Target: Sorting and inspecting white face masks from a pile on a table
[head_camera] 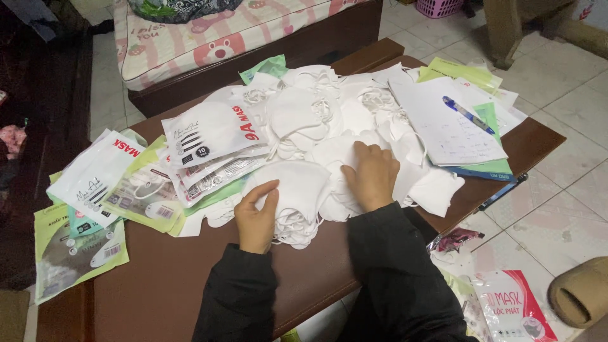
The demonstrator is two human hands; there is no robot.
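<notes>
A heap of white face masks [316, 120] covers the middle of a brown wooden table [158, 285]. My left hand [256, 215] grips the edge of a small stack of white masks [297, 196] near the table's front. To its right, my right hand [372, 174] lies palm down on the heap, fingers pressed into the masks. Both arms are in black sleeves.
Mask packets, white [206, 133] and green [76, 247], lie at the table's left. A sheet of paper [443, 126] with a blue pen [467, 114] lies at the right. Behind stands a pink striped cushioned bench [190, 38]. More packets [513, 310] lie on the tiled floor.
</notes>
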